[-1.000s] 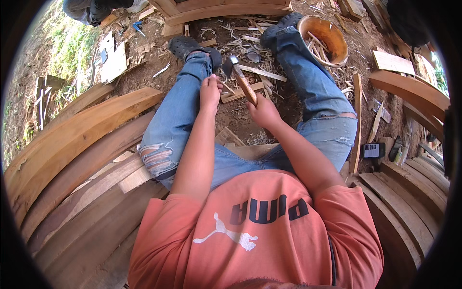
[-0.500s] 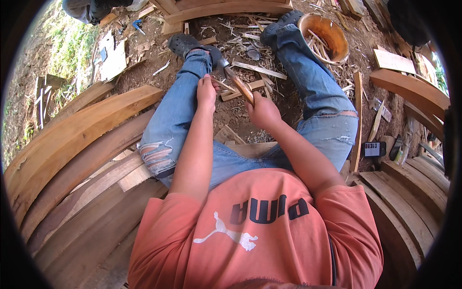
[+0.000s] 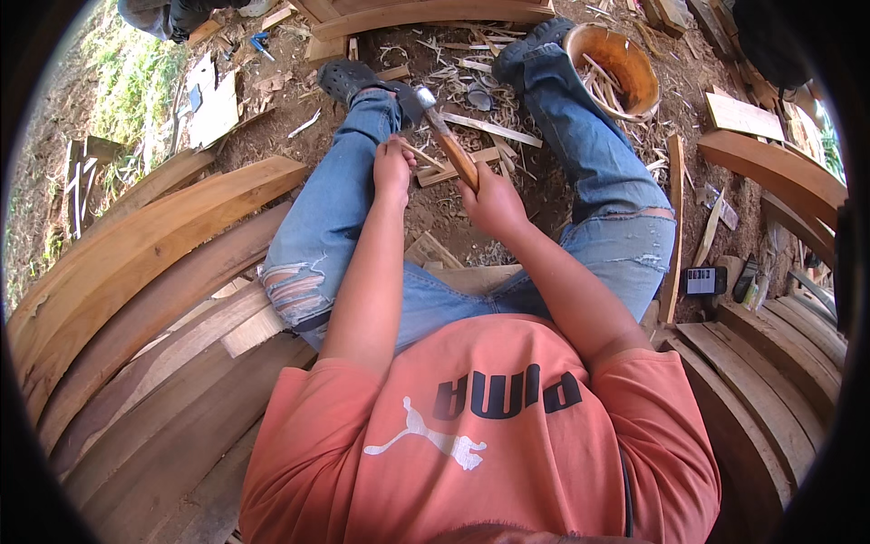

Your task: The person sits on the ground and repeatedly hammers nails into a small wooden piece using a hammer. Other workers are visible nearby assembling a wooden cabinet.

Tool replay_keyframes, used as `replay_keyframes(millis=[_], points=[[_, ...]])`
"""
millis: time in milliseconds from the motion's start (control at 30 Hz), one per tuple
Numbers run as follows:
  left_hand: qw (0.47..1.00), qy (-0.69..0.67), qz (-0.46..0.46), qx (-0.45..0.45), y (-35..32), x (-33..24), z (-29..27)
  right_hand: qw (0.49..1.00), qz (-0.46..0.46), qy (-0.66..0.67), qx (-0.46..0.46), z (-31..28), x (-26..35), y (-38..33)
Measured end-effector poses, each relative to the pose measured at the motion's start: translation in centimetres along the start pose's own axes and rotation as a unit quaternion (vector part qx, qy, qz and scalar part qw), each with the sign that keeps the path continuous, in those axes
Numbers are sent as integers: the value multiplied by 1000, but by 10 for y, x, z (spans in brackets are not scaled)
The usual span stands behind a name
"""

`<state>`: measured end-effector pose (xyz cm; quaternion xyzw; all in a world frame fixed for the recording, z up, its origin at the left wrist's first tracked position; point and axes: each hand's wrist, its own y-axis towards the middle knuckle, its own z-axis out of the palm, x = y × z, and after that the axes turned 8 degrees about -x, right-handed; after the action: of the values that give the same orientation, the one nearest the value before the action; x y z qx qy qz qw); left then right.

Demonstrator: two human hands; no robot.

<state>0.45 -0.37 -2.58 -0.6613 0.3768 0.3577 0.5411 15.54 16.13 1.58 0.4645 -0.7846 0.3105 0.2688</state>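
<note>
I sit on planks with my legs in torn blue jeans stretched out over the dirt. My right hand (image 3: 494,201) grips the wooden handle of a hammer (image 3: 441,134), whose metal head points up and away near my left knee. My left hand (image 3: 393,169) is closed around a thin wooden stick (image 3: 422,158) held low over the ground between my legs. The hammer head hangs just above and beyond that hand. Wood chips and offcuts lie under both hands.
Curved wooden planks (image 3: 154,245) stack at my left and more (image 3: 779,172) at my right. A round wooden bowl (image 3: 625,68) with shavings stands by my right foot. Flat wood pieces (image 3: 216,109) lie far left, near another person's legs (image 3: 172,14). Small dark objects (image 3: 702,279) rest at right.
The hammer has swung up and to the left, its head now raised near my left knee. My left hand has shifted slightly with the stick.
</note>
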Motion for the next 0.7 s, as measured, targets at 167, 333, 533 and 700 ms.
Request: replay_keyframes(millis=[167,333,533,700], points=[[1000,22,-10,4,-4,-4,3,992,54,-87,73,38,-63,-2],[1000,24,5,0,2,4,-1,999,29,-20,-7,18,-38,7],[1000,12,-4,-15,-1,0,5,999,36,-8,11,5,-24,5],[1000,11,-3,-10,-5,-4,6,994,48,-72,66,25,-51,0]])
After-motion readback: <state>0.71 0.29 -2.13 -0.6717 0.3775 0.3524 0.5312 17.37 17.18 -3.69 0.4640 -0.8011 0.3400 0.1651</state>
